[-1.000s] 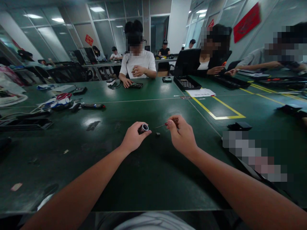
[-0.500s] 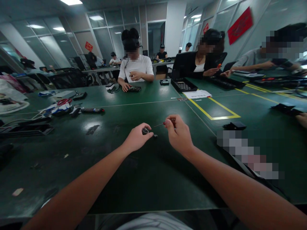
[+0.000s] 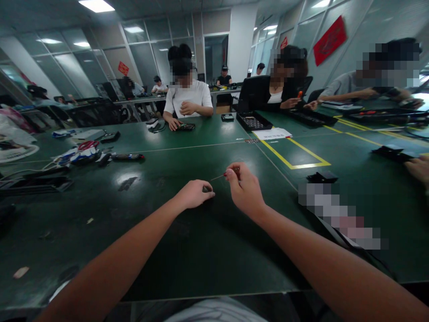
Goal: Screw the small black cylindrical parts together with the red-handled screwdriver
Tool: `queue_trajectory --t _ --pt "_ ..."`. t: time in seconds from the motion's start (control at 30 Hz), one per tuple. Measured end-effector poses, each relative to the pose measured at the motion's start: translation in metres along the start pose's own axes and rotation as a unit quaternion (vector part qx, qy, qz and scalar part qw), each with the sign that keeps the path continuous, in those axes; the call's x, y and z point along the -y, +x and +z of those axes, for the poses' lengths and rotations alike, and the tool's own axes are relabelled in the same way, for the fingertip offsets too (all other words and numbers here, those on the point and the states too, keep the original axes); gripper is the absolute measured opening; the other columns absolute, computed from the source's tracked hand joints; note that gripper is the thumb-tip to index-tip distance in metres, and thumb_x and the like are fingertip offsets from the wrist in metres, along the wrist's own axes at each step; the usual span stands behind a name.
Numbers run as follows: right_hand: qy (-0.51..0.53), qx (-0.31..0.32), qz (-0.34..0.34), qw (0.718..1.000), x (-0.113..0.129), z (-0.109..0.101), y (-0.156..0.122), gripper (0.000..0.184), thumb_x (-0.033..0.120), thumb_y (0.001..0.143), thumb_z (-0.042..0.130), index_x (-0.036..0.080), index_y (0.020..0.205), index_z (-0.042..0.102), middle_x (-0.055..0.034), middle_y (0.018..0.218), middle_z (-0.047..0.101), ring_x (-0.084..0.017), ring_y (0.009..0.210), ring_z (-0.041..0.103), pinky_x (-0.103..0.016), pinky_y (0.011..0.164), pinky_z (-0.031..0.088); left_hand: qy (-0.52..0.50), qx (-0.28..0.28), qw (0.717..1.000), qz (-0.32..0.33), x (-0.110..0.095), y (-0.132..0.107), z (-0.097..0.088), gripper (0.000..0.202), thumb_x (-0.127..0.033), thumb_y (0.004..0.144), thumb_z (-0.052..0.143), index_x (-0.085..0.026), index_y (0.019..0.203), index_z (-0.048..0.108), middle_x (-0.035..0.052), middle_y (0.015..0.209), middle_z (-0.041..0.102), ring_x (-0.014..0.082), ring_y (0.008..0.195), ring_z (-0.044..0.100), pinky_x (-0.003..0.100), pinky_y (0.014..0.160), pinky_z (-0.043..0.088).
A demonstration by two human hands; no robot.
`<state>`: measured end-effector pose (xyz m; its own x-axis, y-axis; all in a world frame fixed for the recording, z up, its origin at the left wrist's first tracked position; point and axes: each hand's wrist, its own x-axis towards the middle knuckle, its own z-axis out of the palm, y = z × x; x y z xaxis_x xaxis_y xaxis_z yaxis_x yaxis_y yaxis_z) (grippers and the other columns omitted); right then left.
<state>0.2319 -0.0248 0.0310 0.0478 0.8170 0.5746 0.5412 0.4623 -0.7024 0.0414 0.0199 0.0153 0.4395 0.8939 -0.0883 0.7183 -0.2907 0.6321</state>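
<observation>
My left hand (image 3: 194, 193) rests low on the green table (image 3: 208, 241), fingers curled over a small dark cylindrical part (image 3: 205, 189) that barely shows at my fingertips. My right hand (image 3: 244, 188) is closed around a thin red-handled screwdriver (image 3: 221, 176), whose metal tip points left, just above my left hand. The two hands are a few centimetres apart near the table's middle.
Tools, cables and a marker (image 3: 128, 156) lie at the left. A black tray (image 3: 252, 121) and a paper sheet (image 3: 271, 133) sit beyond a yellow taped rectangle (image 3: 295, 156). Other people work across the table. A small black object (image 3: 321, 177) lies at right.
My left hand has lowered to the table and turned over, hiding the cylindrical part that was earlier held up in view. The right hand with the screwdriver shifted slightly left.
</observation>
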Motion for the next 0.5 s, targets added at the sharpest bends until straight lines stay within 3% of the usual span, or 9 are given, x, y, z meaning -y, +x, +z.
queue_trajectory --t 0.1,0.2,0.37,0.43,0.5 --pt "0.003 0.012 0.002 1.000 0.000 0.000 -0.001 0.016 0.034 0.100 0.046 0.023 0.096 0.056 -0.0042 0.079 0.069 -0.020 0.071 0.066 -0.032 0.064 0.045 -0.123 0.045 0.990 -0.061 0.012 -0.013 -0.015 0.031 -0.045 0.084 0.066 -0.019 0.099 0.073 0.0077 0.091 0.074 0.0130 0.054 0.061 0.023 0.048 0.040" --pt "0.005 0.022 0.004 1.000 0.000 0.001 -0.001 0.016 0.034 0.100 0.046 0.022 0.096 0.057 -0.0037 0.078 0.068 -0.020 0.071 0.066 -0.032 0.064 0.045 -0.257 0.037 0.957 -0.127 0.027 -0.032 -0.033 0.033 -0.045 0.082 0.070 -0.017 0.098 0.068 0.0107 0.102 0.073 0.0107 0.058 0.059 0.018 0.044 0.031" --pt "0.013 0.038 0.015 0.999 -0.002 0.001 -0.001 0.018 0.035 0.100 0.046 0.022 0.097 0.057 -0.0045 0.081 0.069 -0.020 0.072 0.066 -0.032 0.064 0.045 -0.426 -0.098 0.879 -0.189 0.067 -0.066 -0.074 0.027 -0.033 0.084 0.071 -0.021 0.108 0.065 0.0026 0.094 0.068 0.0059 0.059 0.050 0.016 0.047 0.032" --pt "0.014 0.041 0.019 0.999 -0.002 0.002 -0.001 0.017 0.035 0.100 0.046 0.022 0.097 0.057 -0.0046 0.082 0.069 -0.020 0.073 0.066 -0.032 0.064 0.046 -0.475 -0.157 0.840 -0.210 0.086 -0.082 -0.093 0.015 -0.030 0.092 0.061 -0.022 0.105 0.065 -0.0015 0.087 0.065 0.0057 0.062 0.049 0.017 0.049 0.031" --pt "0.016 0.041 0.021 0.999 -0.002 0.002 -0.002 0.017 0.034 0.100 0.047 0.022 0.097 0.057 -0.0046 0.082 0.069 -0.020 0.073 0.066 -0.032 0.065 0.046 -0.513 -0.212 0.797 -0.237 0.103 -0.099 -0.111 0.022 -0.030 0.101 0.044 -0.021 0.097 0.064 -0.0047 0.076 0.061 0.0043 0.061 0.044 0.016 0.052 0.027"
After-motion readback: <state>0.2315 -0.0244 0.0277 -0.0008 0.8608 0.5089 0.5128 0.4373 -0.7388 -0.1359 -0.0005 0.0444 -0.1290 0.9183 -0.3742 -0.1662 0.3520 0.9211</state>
